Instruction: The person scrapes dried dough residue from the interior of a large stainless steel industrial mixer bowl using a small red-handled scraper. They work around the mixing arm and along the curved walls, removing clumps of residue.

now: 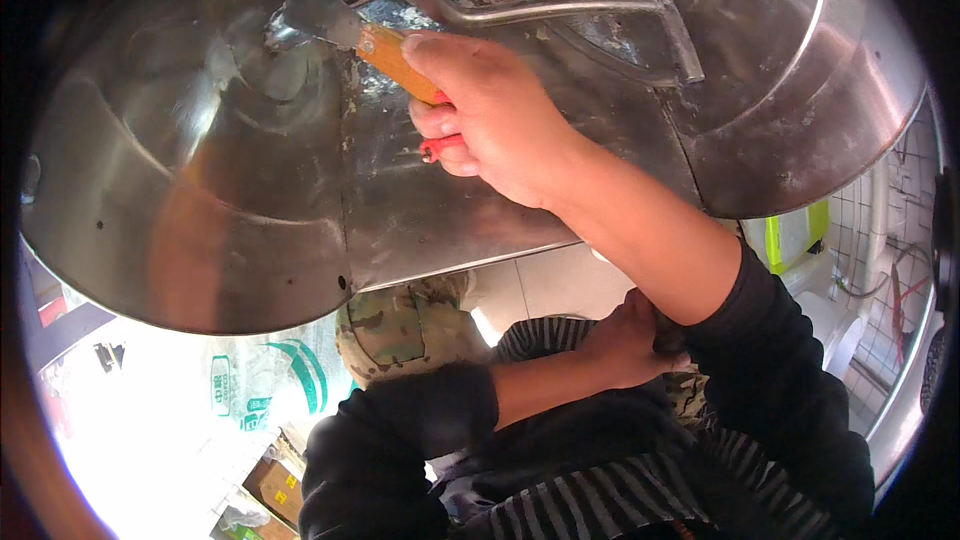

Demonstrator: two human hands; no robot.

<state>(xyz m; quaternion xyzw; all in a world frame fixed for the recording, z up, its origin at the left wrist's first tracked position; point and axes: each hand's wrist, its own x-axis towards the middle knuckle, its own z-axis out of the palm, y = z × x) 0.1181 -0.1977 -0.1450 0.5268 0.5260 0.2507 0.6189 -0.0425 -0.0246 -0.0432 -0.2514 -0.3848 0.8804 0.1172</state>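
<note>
My right hand (487, 109) grips a scraper by its wooden handle (401, 67), thumb laid along the top. A red cord or band (441, 148) shows between the fingers. The flat metal scraper blade (319, 11) points up and left, close to the wall of a large stainless-steel trough (480, 195) with rounded end walls. Whitish and brownish residue (394, 79) marks the metal behind the handle. My left hand (626, 341) lies low by my lap, under the right forearm; its fingers are partly hidden, so its grip is unclear.
A bent metal bar frame (555, 11) spans the trough's upper part. The trough's front edge (472, 266) runs just before my knees, in camouflage trousers (405, 322). A clear plastic bag with green print (270, 382) and a cardboard box (276, 489) are at lower left.
</note>
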